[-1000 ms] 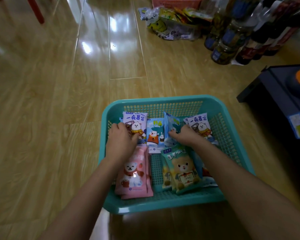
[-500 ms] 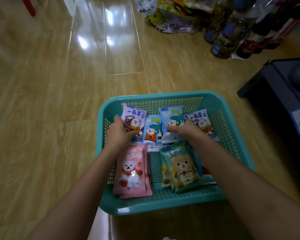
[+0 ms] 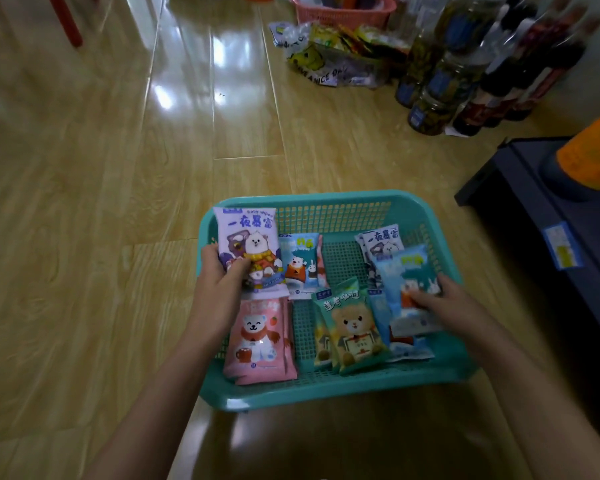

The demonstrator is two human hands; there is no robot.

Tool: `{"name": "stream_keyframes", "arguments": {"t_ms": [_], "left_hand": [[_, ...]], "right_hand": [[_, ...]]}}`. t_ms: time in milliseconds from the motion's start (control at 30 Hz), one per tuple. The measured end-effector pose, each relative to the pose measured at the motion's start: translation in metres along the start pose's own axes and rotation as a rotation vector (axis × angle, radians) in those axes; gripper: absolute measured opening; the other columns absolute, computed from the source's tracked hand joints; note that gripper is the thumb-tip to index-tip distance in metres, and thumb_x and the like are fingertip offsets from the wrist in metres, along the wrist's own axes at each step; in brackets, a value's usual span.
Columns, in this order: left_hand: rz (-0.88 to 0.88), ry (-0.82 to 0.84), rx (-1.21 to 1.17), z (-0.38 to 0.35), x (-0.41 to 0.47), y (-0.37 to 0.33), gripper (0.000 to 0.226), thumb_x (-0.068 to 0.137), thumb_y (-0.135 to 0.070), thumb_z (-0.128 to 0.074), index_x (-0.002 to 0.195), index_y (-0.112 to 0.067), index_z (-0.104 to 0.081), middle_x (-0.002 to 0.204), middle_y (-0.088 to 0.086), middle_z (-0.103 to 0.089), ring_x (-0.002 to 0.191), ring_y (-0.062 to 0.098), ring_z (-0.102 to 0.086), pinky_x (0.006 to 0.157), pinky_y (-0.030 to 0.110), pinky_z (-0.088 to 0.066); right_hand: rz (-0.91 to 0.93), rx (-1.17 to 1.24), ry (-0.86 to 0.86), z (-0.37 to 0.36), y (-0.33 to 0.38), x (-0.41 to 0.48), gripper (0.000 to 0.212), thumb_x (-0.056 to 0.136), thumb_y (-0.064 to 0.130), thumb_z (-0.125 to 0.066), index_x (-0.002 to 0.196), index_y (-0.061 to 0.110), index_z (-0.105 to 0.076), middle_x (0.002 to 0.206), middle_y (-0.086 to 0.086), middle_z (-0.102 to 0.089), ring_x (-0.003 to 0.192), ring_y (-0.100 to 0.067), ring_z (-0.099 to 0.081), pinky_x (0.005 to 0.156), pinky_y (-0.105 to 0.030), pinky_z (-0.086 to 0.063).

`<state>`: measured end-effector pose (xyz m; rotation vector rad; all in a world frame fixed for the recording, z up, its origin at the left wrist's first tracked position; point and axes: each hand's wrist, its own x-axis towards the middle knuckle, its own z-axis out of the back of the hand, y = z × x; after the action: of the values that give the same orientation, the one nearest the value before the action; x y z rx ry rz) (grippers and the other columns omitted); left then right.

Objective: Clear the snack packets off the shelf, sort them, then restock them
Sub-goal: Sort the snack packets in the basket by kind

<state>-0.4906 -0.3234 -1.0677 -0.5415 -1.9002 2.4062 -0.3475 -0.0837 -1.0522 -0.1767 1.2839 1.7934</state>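
Observation:
A teal basket [image 3: 336, 393] on the wood floor holds several small packets. My left hand [image 3: 219, 275] grips a purple packet [image 3: 250, 237], lifted at the basket's left rim. My right hand [image 3: 440, 299] pinches a light blue packet [image 3: 409, 271], raised over the right side. Pink packets [image 3: 257, 337] lie stacked at the near left. A green bear packet [image 3: 352, 327] lies near the middle. Another blue packet [image 3: 298, 261] and a second purple packet [image 3: 381, 240] lie at the back.
A dark low shelf [image 3: 548, 216] stands at the right with an orange item [image 3: 593, 157] on it. Bottles [image 3: 465, 64], bagged snacks [image 3: 333, 60] and a pink basket [image 3: 343, 10] sit on the floor at the back. A red chair leg [image 3: 65, 20] stands at the far left.
Both hands have lifted a packet out of the back row: the left raised the purple one, the right carried the blue one to the right. The view has tilted up a little.

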Motion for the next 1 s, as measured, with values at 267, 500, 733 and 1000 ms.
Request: {"name": "stream_keyframes", "arguments": {"t_ms": [267, 500, 733, 1000], "left_hand": [[0.09, 0.137, 0.016, -0.022, -0.023, 0.005, 0.016, 0.096, -0.019, -0.033, 0.084, -0.016, -0.042, 0.084, 0.006, -0.051, 0.076, 0.02, -0.047, 0.073, 0.035, -0.038], [0.092, 0.333, -0.037, -0.053, -0.014, 0.001, 0.03, 0.086, -0.028, -0.056, 0.088, 0.001, -0.048, 0.088, 0.021, -0.055, 0.08, 0.03, -0.054, 0.078, 0.045, -0.045], [0.187, 0.424, -0.073, -0.14, 0.019, 0.001, 0.02, 0.087, -0.025, -0.062, 0.088, -0.009, -0.05, 0.097, 0.01, -0.062, 0.095, 0.021, -0.059, 0.077, 0.034, -0.045], [0.079, 0.306, 0.275, -0.208, 0.033, 0.01, 0.029, 0.084, -0.023, -0.067, 0.096, -0.008, -0.047, 0.096, 0.013, -0.06, 0.092, 0.028, -0.059, 0.081, 0.04, -0.05]], "right_hand": [[-0.077, -0.643, -0.13, -0.023, -0.033, 0.005, 0.052, 0.091, 0.039, -0.052, 0.127, 0.005, -0.038, 0.122, -0.015, -0.058, 0.103, -0.029, -0.058, 0.083, -0.038, -0.046], [0.068, -1.08, -0.22, -0.015, -0.024, 0.005, 0.053, 0.09, 0.043, -0.05, 0.129, 0.009, -0.039, 0.132, -0.009, -0.047, 0.12, -0.025, -0.048, 0.09, -0.036, -0.044], [0.314, -0.849, -0.38, 0.029, -0.008, 0.024, 0.028, 0.089, 0.037, -0.052, 0.107, 0.017, -0.057, 0.11, -0.004, -0.059, 0.103, -0.024, -0.054, 0.075, -0.031, -0.04], [0.315, -0.759, -0.405, 0.057, 0.01, 0.038, 0.025, 0.088, 0.037, -0.054, 0.105, 0.021, -0.062, 0.106, 0.001, -0.063, 0.098, -0.02, -0.059, 0.076, -0.033, -0.047]]}}
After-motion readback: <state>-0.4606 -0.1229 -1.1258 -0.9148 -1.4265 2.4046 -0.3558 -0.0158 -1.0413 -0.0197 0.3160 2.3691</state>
